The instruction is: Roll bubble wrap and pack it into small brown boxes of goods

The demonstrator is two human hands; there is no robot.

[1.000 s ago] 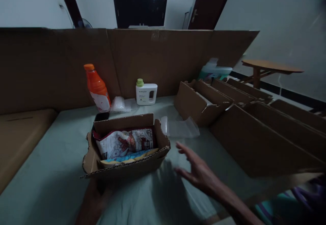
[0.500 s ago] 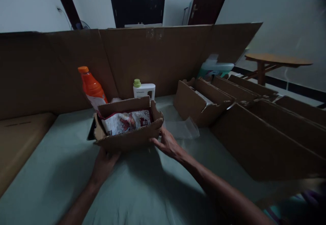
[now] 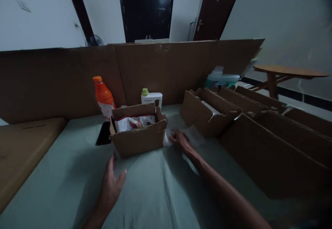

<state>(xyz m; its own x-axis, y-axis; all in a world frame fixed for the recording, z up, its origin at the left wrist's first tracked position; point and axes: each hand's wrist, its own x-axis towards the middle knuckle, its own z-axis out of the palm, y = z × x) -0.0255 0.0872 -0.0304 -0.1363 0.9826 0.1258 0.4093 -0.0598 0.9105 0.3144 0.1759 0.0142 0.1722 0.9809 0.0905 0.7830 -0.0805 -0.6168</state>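
Right hand at the plastic

Picking up the plastic seems the step in hand; it shows either side of the curled right fingers, their grip unclear. The left hand, fingers spread, holds nothing; the box stands just beyond them. Lifting likely calls for a secure pinch.

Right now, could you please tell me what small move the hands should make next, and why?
I would probably close the right hand on the clear plastic, since that hand is right at it, while the left hand is open and apart from the cardboard box. Whether the plastic is already gripped, I cannot tell.
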